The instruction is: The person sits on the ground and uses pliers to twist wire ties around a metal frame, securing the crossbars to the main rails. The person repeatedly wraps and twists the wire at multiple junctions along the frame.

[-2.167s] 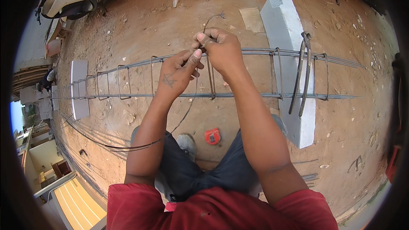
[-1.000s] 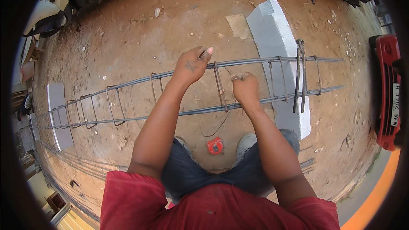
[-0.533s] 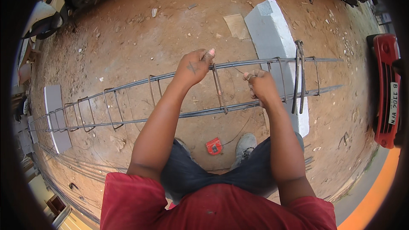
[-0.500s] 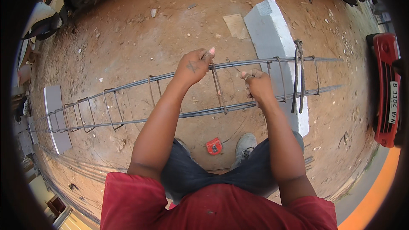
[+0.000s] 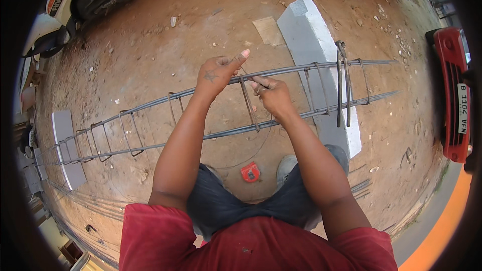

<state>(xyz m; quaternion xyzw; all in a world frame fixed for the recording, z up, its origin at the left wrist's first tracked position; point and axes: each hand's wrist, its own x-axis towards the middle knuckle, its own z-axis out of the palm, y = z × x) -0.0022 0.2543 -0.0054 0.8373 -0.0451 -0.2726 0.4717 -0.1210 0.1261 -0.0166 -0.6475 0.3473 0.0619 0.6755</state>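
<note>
A long rebar cage (image 5: pixel 228 132) of paired steel bars and bent stirrups stretches across the view in front of me. My left hand (image 5: pixel 216 76) is closed at its far bars, thumb raised, just left of a stirrup (image 5: pixel 249 105). On the other side of that stirrup my right hand (image 5: pixel 272 95) is closed in a pinch, its forefinger lying along the far bars. A short thin tie wire (image 5: pixel 244 70) shows at the joint between my hands; its ends are hidden by the fingers.
The cage rests on a pale block (image 5: pixel 314 45) at right and a grey block (image 5: pixel 69 153) at left. Two loose bent stirrups (image 5: pixel 343 85) hang over its right end. A red tape measure (image 5: pixel 250 172) lies between my feet. A red car (image 5: pixel 454 95) stands at far right.
My right hand has moved left and up to the joint, close to my left hand, which has shifted only slightly. The whole view has swung a little.
</note>
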